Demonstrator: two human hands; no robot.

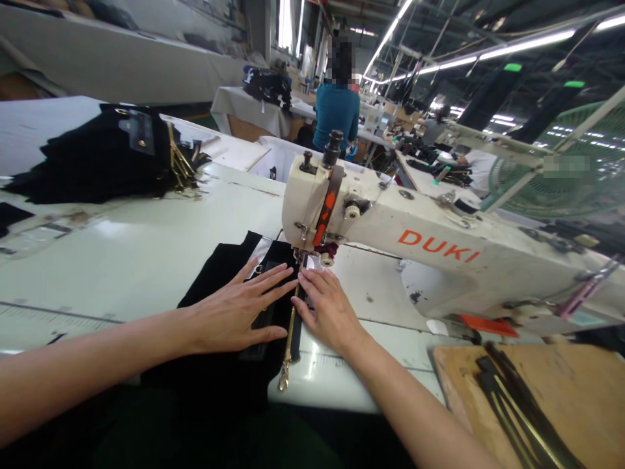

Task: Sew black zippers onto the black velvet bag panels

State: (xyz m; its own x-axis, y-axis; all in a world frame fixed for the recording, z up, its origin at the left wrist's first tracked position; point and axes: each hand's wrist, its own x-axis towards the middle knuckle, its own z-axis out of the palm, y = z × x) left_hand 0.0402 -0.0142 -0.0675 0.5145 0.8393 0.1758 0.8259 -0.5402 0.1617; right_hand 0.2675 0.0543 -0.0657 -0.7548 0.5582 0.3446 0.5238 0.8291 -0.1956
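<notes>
At the frame's centre, black fabric is held flat by the left hand, fingers spread, and the zipper by the right hand, fingers together, best guided straight with fingertips kept clear of the sewing head.

A sewing workshop, shown by the sewing machine, garment piles and overhead strip lights.

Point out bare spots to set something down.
Bare: the pale green tabletop between the black fabric stack and the black cloth panel under the left hand; and the tan flat board, right of its long black, gold-lined strips. Crowded: the needle end of the white sewing machine, by the right hand.
</notes>
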